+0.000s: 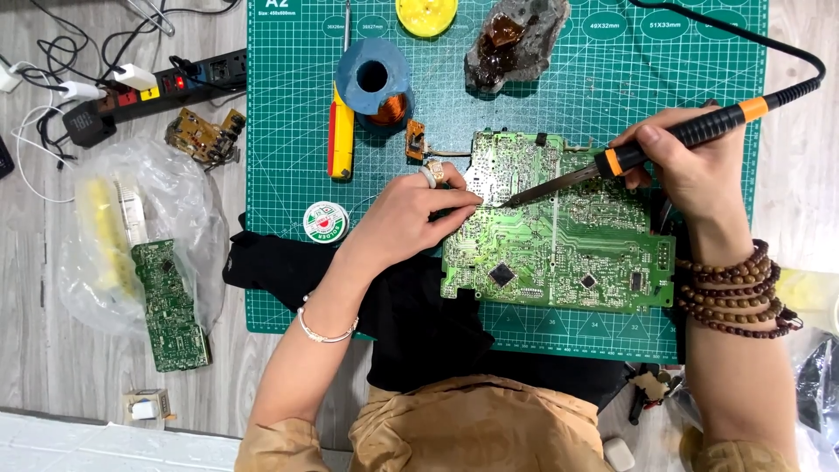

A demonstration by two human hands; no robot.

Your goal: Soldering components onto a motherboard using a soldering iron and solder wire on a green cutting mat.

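Observation:
A large green circuit board [568, 245] lies on the green cutting mat [288, 288]. My right hand [690, 170] grips a black and orange soldering iron [673, 140], whose tip touches the board near its upper left. My left hand [411, 214], wearing a ring and a thin bracelet, rests on the board's left edge with fingertips pinched close to the iron's tip; whether they hold something thin I cannot tell. Dark bead bracelets circle my right wrist.
On the mat: a blue solder holder with a copper coil [376, 83], a red-yellow screwdriver [341, 135], a round tin [325, 221], a yellow disc [426, 16], a dark resin lump [511, 44]. Left of the mat: a power strip [166, 87], a small board [170, 306] on a plastic bag, black cloth [419, 323].

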